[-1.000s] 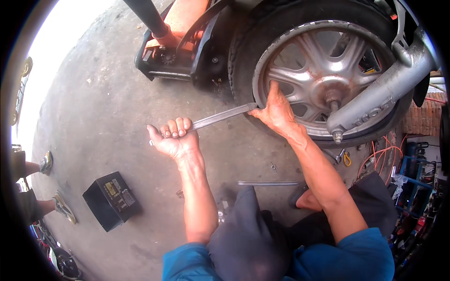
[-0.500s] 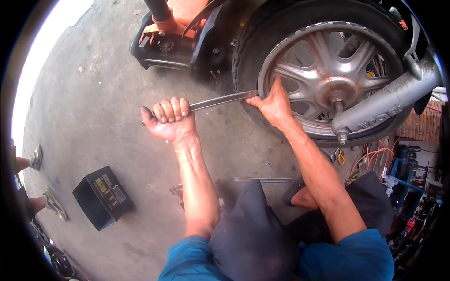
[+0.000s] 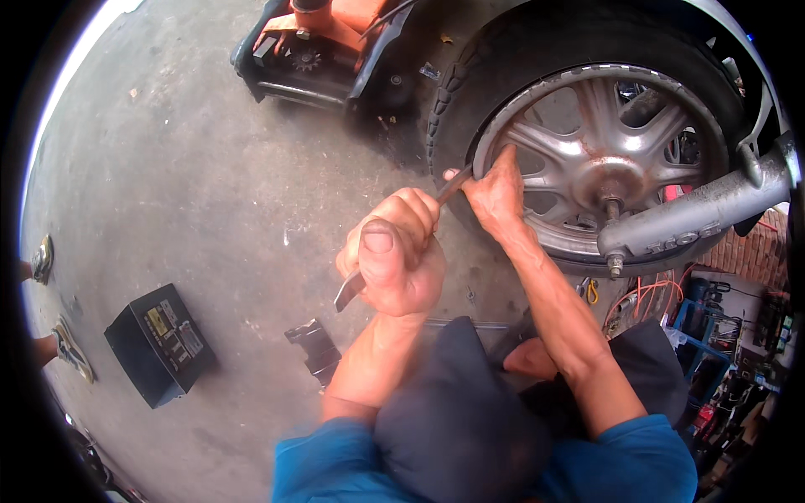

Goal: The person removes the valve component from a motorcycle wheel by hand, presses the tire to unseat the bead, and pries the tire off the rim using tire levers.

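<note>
A flat metal tire lever (image 3: 455, 185) runs from the wheel's near left edge down toward me. My left hand (image 3: 394, 251) is closed round its lower part, thumb on top, and the free tip pokes out below the fist. The lever's upper end meets the edge of a spoked silver wheel rim (image 3: 599, 105) inside a black tire (image 3: 465, 101); exactly how it sits there is hidden. My right hand (image 3: 501, 194) is at that spot, thumb up against the rim by a spoke opening, a fingertip curled beside the lever. The remaining right fingers are hidden.
An orange and black floor jack (image 3: 327, 63) stands left of the tire. A silver arm (image 3: 696, 218) crosses the wheel's right side. A black box (image 3: 163, 348) and a dark flat part (image 3: 316, 350) lie on the concrete. Another person's feet (image 3: 71, 352) show far left.
My left hand has swung the lever's free end right and toward me, from pointing left to pointing down. My right hand stays at the rim. The view has shifted slightly.
</note>
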`<state>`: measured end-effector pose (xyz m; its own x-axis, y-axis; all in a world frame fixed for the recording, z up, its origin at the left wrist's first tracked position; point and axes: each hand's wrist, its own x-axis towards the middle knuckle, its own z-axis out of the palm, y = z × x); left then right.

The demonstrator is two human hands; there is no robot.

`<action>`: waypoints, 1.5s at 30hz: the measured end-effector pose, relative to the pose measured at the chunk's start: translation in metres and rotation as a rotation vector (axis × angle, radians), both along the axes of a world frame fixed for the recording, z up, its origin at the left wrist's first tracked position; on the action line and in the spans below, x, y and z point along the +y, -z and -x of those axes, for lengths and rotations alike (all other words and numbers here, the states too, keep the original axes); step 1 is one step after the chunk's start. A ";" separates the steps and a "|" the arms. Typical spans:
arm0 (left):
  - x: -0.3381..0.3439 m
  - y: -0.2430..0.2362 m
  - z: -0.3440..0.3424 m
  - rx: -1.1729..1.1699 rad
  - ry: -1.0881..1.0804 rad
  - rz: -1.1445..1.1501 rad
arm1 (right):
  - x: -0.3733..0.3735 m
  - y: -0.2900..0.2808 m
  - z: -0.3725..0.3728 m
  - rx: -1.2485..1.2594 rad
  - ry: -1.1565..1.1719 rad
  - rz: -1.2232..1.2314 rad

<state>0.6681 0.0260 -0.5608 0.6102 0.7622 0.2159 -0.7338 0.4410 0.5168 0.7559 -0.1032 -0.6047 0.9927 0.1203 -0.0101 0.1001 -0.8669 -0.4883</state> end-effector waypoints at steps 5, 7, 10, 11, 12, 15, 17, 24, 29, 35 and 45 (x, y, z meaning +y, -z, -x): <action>0.009 -0.010 0.002 -0.036 -0.105 -0.804 | 0.023 -0.006 0.000 -0.006 -0.039 -0.068; -0.003 -0.037 -0.002 -0.125 -0.063 -0.935 | 0.019 -0.007 -0.004 -0.014 -0.108 -0.129; -0.064 -0.048 -0.021 -0.191 0.033 -1.205 | 0.004 -0.013 -0.011 0.018 -0.110 -0.146; -0.094 -0.039 -0.030 -0.159 0.182 -1.406 | 0.006 -0.016 -0.008 0.040 -0.120 -0.164; -0.097 -0.042 -0.041 -0.114 0.327 -1.610 | 0.011 -0.020 -0.004 0.115 -0.124 -0.117; -0.069 -0.068 -0.049 0.039 0.749 -1.556 | -0.010 -0.012 0.005 0.185 -0.098 -0.012; -0.037 -0.073 -0.049 -0.003 0.586 -1.273 | -0.008 -0.007 0.010 0.115 -0.233 -0.189; 0.058 -0.068 -0.060 0.251 0.212 0.372 | -0.041 -0.007 0.003 0.210 -0.170 -0.017; 0.111 -0.029 -0.031 0.022 -0.004 0.318 | -0.023 -0.011 0.009 0.361 -0.083 -0.089; 0.091 0.016 -0.010 0.186 -0.349 -0.189 | -0.010 -0.009 0.014 0.115 0.058 -0.171; 0.079 0.126 0.069 0.313 0.524 0.297 | -0.013 0.004 0.017 0.117 0.198 -0.062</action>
